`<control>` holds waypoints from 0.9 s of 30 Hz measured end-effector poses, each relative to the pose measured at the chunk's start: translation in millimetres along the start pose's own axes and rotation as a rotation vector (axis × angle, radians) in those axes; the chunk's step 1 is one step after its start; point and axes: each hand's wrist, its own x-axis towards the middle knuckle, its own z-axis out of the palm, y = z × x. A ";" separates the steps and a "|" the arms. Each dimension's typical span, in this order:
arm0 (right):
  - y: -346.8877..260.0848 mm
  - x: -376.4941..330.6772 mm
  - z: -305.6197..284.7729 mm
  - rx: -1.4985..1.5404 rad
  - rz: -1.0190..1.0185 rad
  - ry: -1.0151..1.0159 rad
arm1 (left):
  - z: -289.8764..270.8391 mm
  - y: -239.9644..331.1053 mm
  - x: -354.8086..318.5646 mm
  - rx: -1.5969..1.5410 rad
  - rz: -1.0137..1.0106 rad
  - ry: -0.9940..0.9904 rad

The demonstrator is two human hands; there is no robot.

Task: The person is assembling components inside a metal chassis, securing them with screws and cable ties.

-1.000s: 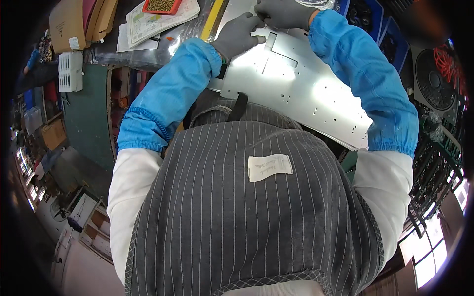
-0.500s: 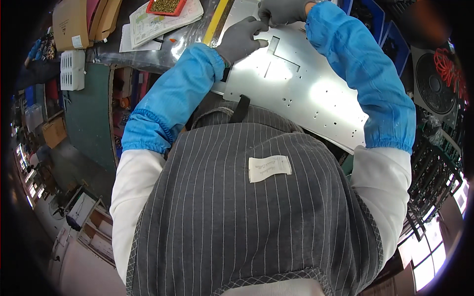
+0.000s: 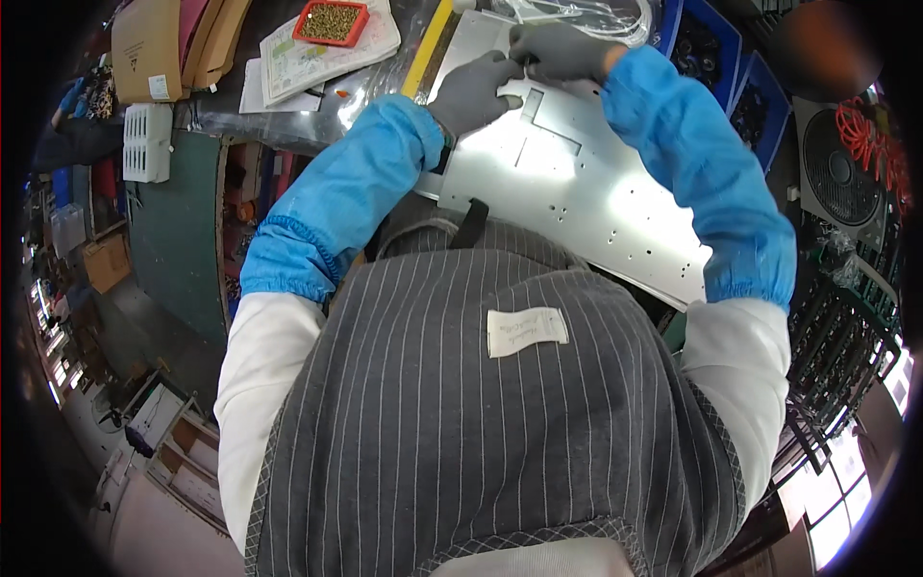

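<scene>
A silver sheet-metal plate (image 3: 577, 183) with small holes and an angular cutout lies in front of me. Over its far part, my gloved left hand (image 3: 473, 94) rests with thumb and forefinger apart. Its fingertips come close to those of my gloved right hand (image 3: 562, 53), which is closed in a pinch. Whatever my right fingers hold is too small and too hidden to name. Both hands wear grey gloves, with blue sleeve covers on the forearms.
Beyond the left hand are a red tray (image 3: 330, 23) of small brass-coloured fasteners, papers (image 3: 288, 67) and a yellow strip (image 3: 426, 50). Clear plastic wrap (image 3: 577, 13) lies past the plate. Blue bins (image 3: 760, 111) of dark parts and a fan (image 3: 841, 163) stand at right.
The view has shifted, showing more of the table's far side, the red tray and the plastic wrap. Both hands stay close together over the plate's far part.
</scene>
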 end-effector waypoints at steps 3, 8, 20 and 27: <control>17.2 -35.0 18.6 0.146 0.014 0.581 | -0.8 4.9 1.5 -0.042 -0.035 -0.024; 2.0 -59.9 23.6 0.381 0.322 0.568 | 4.0 -1.2 -1.7 0.014 -0.026 -0.017; -44.5 -11.5 67.5 0.543 0.795 0.762 | -22.8 -4.9 2.5 0.131 0.234 -0.163; -15.9 19.3 126.2 0.865 0.995 0.969 | -21.4 1.9 20.2 0.379 0.376 -0.442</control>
